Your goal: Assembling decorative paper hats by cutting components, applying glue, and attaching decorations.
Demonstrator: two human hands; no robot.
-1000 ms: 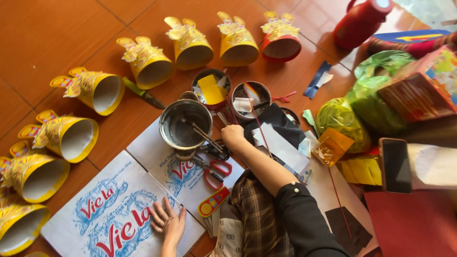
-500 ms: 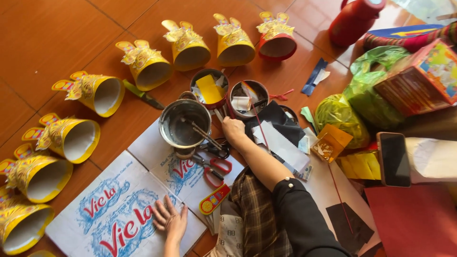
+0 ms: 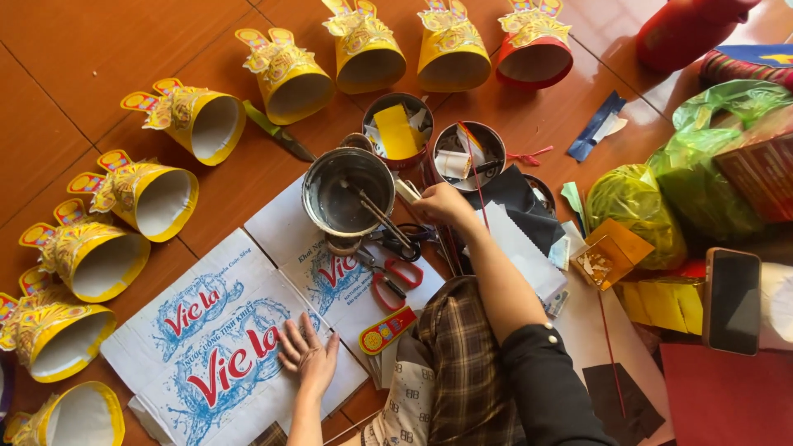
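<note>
Reaching forward across the lap, the right hand (image 3: 443,204) extends on a nearly straight arm in a dark sleeve, knuckles up, fingers curled down around something small beside the metal pot (image 3: 347,194); what sits inside that closed grasp cannot be made out. A thin stick (image 3: 382,220) leans out of the pot over its near rim, its lower end close to the hand, though whether the fingers touch it is unclear. The pot stands on the far corner of a flattened cardboard sheet (image 3: 206,330) printed in blue and red.

On the near part of that sheet the left hand (image 3: 307,355) lies palm down, fingers spread and flat, holding nothing, wrist bent back toward the body. Red-handled scissors (image 3: 395,272) lie on the cardboard between the two hands, just below the pot. A small red and yellow tag (image 3: 387,330) lies beside the plaid-clad knee.

Behind the pot sit two round tins: one with a yellow paper piece (image 3: 397,132) in it, the other (image 3: 468,151) holding paper scraps. Dark and white paper sheets (image 3: 516,223) are piled just right of the right forearm. Yellow paper crowns (image 3: 147,194) lie on their sides in an arc around the tiled floor, with one red-rimmed crown (image 3: 535,51) at the far end. A phone (image 3: 732,301) lies at the right, near green plastic bags (image 3: 636,206).
</note>
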